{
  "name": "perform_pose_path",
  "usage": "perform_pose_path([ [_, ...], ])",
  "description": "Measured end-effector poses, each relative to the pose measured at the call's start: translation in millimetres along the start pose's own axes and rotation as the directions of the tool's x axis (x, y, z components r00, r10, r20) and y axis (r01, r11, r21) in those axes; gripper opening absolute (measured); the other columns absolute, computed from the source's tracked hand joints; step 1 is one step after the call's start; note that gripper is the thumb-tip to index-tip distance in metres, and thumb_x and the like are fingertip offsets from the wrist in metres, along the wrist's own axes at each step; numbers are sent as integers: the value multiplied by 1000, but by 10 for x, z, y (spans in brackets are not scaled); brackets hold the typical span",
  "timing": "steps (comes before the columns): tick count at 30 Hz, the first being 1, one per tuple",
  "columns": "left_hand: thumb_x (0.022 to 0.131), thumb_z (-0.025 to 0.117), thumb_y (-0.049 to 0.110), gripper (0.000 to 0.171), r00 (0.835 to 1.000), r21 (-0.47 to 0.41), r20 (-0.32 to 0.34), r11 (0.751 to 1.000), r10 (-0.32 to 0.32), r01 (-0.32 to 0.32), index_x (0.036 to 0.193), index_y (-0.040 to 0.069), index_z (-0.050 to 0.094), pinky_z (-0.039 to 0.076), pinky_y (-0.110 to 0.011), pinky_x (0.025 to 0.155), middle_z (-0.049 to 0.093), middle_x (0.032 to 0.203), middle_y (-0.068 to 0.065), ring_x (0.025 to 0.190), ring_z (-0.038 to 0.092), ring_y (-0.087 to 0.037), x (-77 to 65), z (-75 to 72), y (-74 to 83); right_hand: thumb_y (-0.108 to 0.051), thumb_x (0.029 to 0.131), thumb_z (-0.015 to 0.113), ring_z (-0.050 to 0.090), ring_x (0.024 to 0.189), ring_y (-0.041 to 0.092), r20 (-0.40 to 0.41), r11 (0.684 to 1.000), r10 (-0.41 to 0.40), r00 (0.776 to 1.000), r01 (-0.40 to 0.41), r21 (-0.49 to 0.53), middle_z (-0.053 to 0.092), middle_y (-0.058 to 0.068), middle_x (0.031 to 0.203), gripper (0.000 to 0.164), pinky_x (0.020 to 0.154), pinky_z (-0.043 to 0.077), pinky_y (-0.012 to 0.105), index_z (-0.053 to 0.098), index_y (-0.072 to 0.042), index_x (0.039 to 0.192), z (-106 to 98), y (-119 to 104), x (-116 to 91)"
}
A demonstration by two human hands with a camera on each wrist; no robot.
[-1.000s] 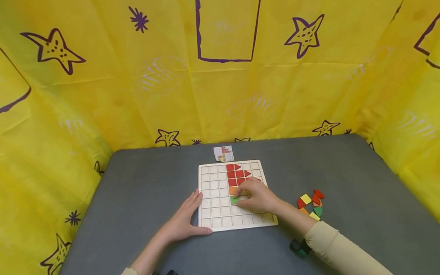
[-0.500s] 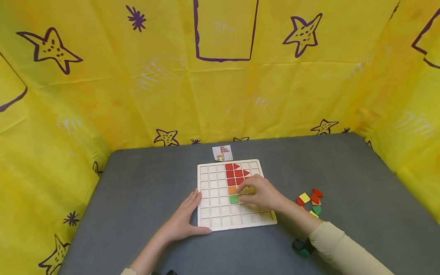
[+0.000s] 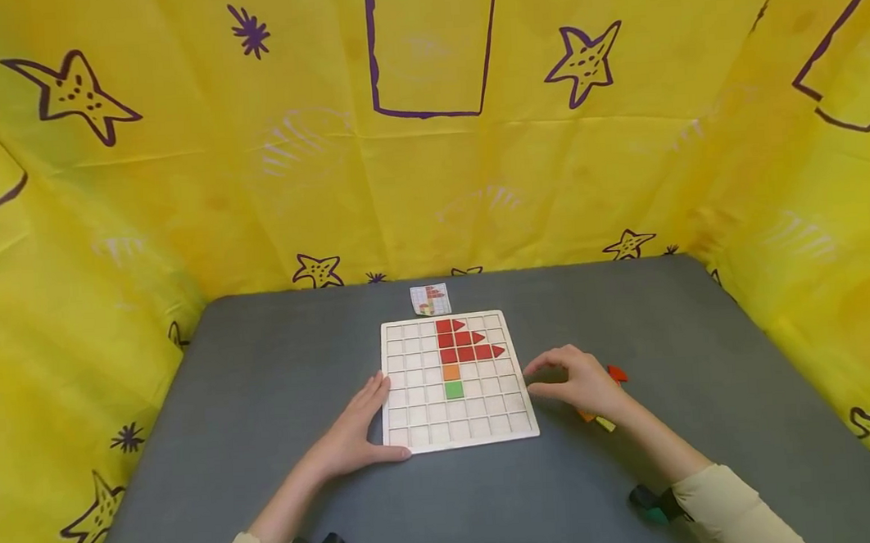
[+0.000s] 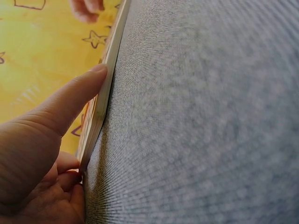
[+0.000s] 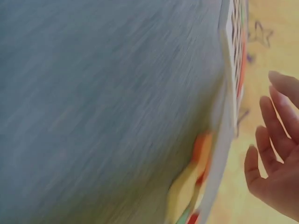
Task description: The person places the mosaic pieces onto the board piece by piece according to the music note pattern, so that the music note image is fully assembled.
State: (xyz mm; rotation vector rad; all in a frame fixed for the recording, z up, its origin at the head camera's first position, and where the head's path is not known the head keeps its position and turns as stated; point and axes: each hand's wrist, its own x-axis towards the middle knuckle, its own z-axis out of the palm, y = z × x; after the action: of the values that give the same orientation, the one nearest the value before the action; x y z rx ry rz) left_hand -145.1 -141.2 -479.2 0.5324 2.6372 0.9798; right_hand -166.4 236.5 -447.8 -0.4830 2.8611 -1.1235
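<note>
A pale wooden grid board [image 3: 417, 410] lies on the grey table. Rows of red squares ending in red triangles [image 3: 500, 351] fill part of its upper grid, with an orange square [image 3: 451, 372] and a green square [image 3: 453, 390] below them in one column. My left hand [image 3: 350, 442] rests at the board's near left corner, thumb [image 4: 77, 95] on the front edge and straight fingers along the left side. Off the right edge, my right hand [image 3: 583, 385] hovers with relaxed fingers and nothing in them. Beneath it lie loose pieces, partly hidden: red [image 3: 617, 373], yellow [image 3: 605, 423] and orange [image 5: 202, 148].
A small printed card [image 3: 431, 300] showing a coloured grid pattern lies just behind the board. Yellow cloth [image 3: 431, 190] with starfish drawings surrounds the table at the back and sides.
My right hand has left the green square, which stays in its grid cell, and moved right, off the board, over the loose pieces. The left hand keeps its place at the corner.
</note>
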Motion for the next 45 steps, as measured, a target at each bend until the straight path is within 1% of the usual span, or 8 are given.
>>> perform_pose_path([
  [3,67,81,51,114,1000,8,-6,1000,0,0,150,4,21,21,-55,113,12,159,-13,147,9,-33,-7,-16,-9,-34,78,78,53,95,16,-16,999,33,999,-33,-26,66,-11,98,19,83,45,40,72,-28,95,-118,142,-113],
  [6,66,81,52,114,1000,12,-9,1000,-3,3,150,4,21,21,-56,113,12,159,-13,147,9,-33,-10,-26,-15,-33,79,77,52,83,16,-16,997,58,998,-58,-47,64,-4,94,19,71,45,31,72,-25,95,-211,253,-238],
  [9,66,81,52,114,1000,15,-13,1000,-5,6,150,4,21,21,-56,112,12,159,-13,147,9,-33,-13,-28,-20,-32,78,78,50,75,13,-8,996,63,998,-63,-57,64,-5,89,18,64,42,24,72,-24,93,-252,340,-352],
  [15,66,80,54,115,1000,19,-11,1000,-12,12,151,4,20,20,-56,113,11,159,-13,147,8,-33,-11,-20,-27,-33,75,80,54,84,11,-2,993,44,999,-44,-111,66,-14,87,16,77,47,30,71,-28,87,-262,438,-487],
  [21,66,81,52,115,1000,11,-9,1000,-3,3,150,3,20,20,-55,113,11,159,-13,147,8,-32,-7,-19,-15,-28,73,82,52,87,13,3,985,35,999,-34,-168,64,-15,87,23,75,43,31,71,-28,92,-287,463,-554],
  [27,66,81,52,114,1000,10,-5,1000,-9,9,150,4,21,19,-56,113,11,159,-13,147,8,-33,-3,-16,2,-25,71,83,52,87,10,12,985,-23,1000,25,-168,63,-15,88,27,76,43,29,70,-26,94,-282,478,-571],
  [36,66,81,52,114,1000,7,2,1000,-15,15,151,4,21,19,-56,113,11,160,-12,147,8,-32,2,-5,7,-18,66,86,50,80,8,-33,964,-192,981,182,-196,62,-12,80,27,72,40,24,70,-20,88,-228,491,-523],
  [45,66,81,53,114,1000,4,0,1000,-20,20,151,5,21,19,-56,113,12,160,-12,147,9,-32,-1,8,7,-20,68,85,47,81,10,10,964,-211,977,210,-163,64,-13,83,27,70,40,24,70,-20,90,-256,513,-506],
])
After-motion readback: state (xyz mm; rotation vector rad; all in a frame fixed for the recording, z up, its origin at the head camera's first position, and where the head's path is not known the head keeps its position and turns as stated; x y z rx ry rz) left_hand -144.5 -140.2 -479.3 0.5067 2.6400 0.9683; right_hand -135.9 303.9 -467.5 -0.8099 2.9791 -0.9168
